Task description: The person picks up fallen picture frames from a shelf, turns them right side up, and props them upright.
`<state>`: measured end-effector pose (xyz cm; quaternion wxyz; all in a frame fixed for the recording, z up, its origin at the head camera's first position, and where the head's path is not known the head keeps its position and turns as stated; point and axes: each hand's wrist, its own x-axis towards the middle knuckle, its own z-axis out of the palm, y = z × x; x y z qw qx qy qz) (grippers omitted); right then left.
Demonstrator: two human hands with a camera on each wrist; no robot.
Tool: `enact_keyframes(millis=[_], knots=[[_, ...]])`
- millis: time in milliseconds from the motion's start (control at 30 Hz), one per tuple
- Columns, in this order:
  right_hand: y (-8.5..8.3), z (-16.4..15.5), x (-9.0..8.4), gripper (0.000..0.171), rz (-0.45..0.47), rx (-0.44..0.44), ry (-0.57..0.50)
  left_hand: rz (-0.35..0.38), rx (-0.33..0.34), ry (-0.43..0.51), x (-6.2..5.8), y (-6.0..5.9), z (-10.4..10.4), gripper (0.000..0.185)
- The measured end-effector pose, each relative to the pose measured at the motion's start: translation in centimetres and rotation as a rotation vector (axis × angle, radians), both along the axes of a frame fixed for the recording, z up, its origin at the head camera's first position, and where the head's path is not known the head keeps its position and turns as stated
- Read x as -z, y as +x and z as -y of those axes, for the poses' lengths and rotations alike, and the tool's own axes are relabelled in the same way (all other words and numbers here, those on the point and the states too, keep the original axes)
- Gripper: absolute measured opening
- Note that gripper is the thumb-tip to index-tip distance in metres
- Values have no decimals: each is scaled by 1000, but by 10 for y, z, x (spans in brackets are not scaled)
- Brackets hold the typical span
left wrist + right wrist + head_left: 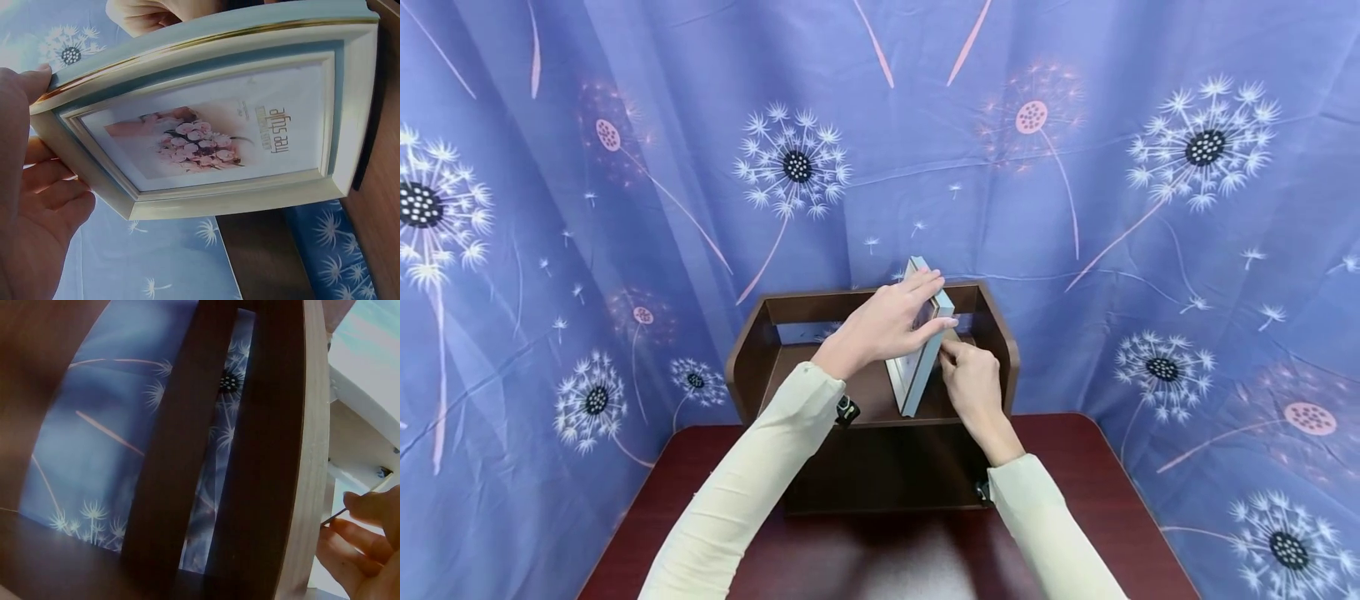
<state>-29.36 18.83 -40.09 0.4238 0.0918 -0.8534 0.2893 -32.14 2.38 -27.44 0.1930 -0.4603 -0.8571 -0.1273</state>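
A picture frame with pale blue edges stands upright on the brown shelf, its narrow side towards me. In the left wrist view, the frame's front shows a cream and blue border around a print of pink flowers. My left hand holds the frame's upper end, thumb on the near side edge and fingers over the top. Behind the frame, on its right, my right hand pinches the thin stand leg between thumb and fingers. Part of that leg is hidden by the hand.
The shelf has raised side walls and a back rail. It sits on a dark red table. A blue curtain with dandelion prints hangs behind and on both sides.
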Motion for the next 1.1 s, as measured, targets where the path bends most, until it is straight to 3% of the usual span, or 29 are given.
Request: enact_keyframes(millis=[200,600,1100], knots=[[2,0,4,41,-23,15,11,20,14,-15,0,0,-9,70],[4,-1,7,25,12,51,24,39,17,-60,0,-2,-20,66],[3,-4,10,34,26,48,16,54,13,-78,4,-4,-28,66]])
